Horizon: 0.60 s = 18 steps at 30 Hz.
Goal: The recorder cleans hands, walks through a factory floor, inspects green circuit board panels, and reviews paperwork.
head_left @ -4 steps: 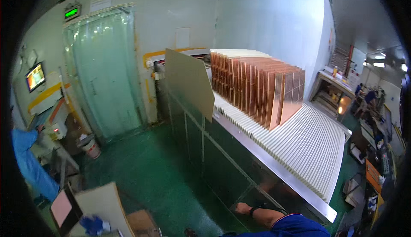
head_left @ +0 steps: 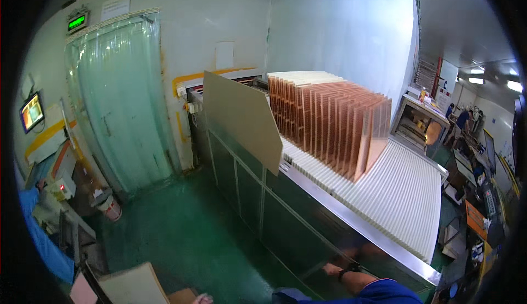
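Low in the view, my right hand [head_left: 331, 269], with a dark band at the wrist and a blue sleeve, hangs beside the machine's dark side panel [head_left: 285, 230]. Its fingers look curled in, and nothing shows in them. At the lower edge, a small skin-coloured shape looks like part of my left hand [head_left: 203, 299]; its fingers are too cut off to read. Several thin copper-coloured panels [head_left: 329, 128] stand upright in a row on the white ribbed bed [head_left: 403, 194] of the machine. A flat grey-beige board [head_left: 241, 117] stands upright by their left end.
A metal rail [head_left: 362, 216] edges the bed. Green floor [head_left: 186, 227] lies to the left, before a strip-curtain doorway [head_left: 123, 101]. A bucket [head_left: 111, 208] stands near the left wall. Boards [head_left: 134, 285] lean at lower left. A person in blue [head_left: 464, 120] is far right.
The view has shifted, so the machine and panels sit lower. My right hand appears further right, still by the side panel. The blue glove at lower left has left the view; a skin-coloured shape shows.
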Tool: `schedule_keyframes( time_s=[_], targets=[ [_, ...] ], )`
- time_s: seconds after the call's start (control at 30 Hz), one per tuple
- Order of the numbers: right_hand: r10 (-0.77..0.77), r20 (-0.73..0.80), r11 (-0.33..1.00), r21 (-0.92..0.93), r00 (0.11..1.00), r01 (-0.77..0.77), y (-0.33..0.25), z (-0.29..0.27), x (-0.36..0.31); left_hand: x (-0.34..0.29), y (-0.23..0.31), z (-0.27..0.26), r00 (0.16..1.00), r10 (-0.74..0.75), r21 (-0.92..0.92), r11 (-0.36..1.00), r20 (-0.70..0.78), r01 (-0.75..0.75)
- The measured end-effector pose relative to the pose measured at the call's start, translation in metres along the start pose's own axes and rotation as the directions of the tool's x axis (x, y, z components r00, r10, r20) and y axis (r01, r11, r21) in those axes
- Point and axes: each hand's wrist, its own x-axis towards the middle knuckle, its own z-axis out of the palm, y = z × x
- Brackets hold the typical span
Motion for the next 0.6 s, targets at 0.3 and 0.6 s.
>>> schedule_keyframes(
  time_s=[0.3,0.6],
  targets=[
    [0.464,0.42,0.867,-0.035,0.78,-0.497,-0.033,0.037,0.169,0.237,0.066,-0.067,0.991,0.13,0.267,0.956,-0.02,-0.12],
    [-0.38,0.55,0.719,-0.331,0.744,0.611,0.008,0.069,0.712,0.38,0.138,-0.166,0.96,0.106,0.291,0.956,-0.259,-0.027]
  ],
)
